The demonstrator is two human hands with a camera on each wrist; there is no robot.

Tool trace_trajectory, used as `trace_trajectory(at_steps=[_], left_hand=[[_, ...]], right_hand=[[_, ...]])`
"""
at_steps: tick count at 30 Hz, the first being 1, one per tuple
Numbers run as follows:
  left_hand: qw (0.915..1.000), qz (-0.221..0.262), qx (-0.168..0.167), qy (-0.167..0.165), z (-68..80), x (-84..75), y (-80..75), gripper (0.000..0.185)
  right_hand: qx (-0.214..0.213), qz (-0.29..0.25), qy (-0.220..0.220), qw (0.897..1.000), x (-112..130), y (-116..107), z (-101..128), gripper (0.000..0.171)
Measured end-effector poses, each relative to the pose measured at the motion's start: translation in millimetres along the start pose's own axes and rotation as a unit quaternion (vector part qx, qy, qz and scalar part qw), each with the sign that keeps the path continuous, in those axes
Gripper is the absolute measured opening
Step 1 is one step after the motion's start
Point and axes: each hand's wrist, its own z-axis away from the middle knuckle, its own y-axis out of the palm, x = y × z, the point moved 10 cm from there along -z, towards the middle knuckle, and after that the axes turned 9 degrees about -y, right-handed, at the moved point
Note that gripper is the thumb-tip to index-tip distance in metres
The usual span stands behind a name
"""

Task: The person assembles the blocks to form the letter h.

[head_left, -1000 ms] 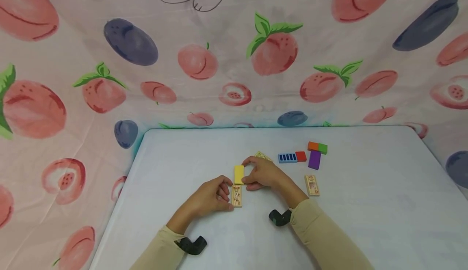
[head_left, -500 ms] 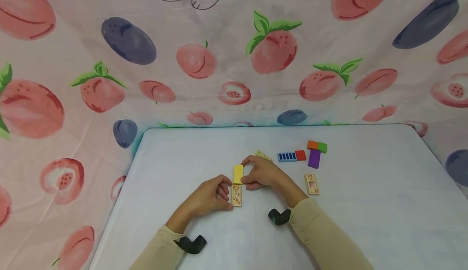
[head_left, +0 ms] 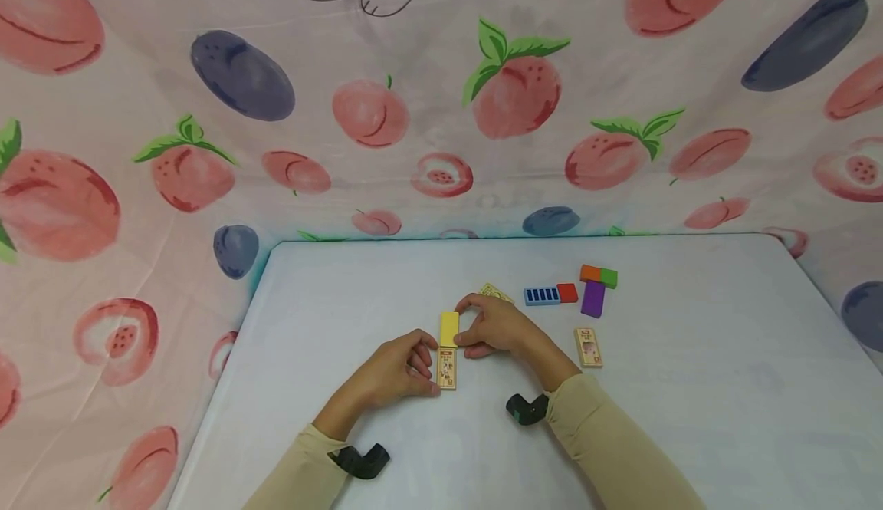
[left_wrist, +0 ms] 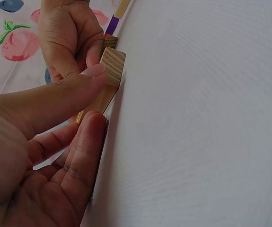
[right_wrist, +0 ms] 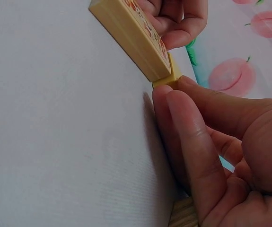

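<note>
Apparently the step in hand is squaring two blocks end to end; the left hand [head_left: 396, 372] pinches the printed block [head_left: 447, 370], thumb at its near end; the right hand [head_left: 500, 327] grips the yellow block [head_left: 449, 329] by its right side; both blocks lie on the tabletop [head_left: 690, 418], the yellow one at the printed one's far end, seemingly touching; light pressure along their shared line should serve best, side edges matched, with no sideways drag on release.
</note>
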Motion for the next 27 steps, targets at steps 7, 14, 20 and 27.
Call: trace_trajectory(at_steps=[7, 14, 20, 27], left_hand=[[1.0, 0.004, 0.0, 0.006, -0.5, -0.5, -0.3, 0.055], [0.9999, 0.008, 0.004, -0.007, 0.1, 0.2, 0.2, 0.056], [0.9999, 0.011, 0.002, -0.009, -0.5, 0.9, -0.6, 0.056], [1.0, 0.008, 0.001, -0.005, -0.6, 0.4, -0.4, 0.055]], right_hand=[[0.001, -0.005, -0.003, 1.0, 0.2, 0.7, 0.1, 0.048], [0.001, -0.014, -0.006, 1.0, 0.2, 0.9, 0.1, 0.049], [0.0, -0.006, -0.006, 1.0, 1.2, 0.2, 0.5, 0.048], [0.002, 0.002, -0.004, 1.0, 2.1, 0.4, 1.6, 0.048]])
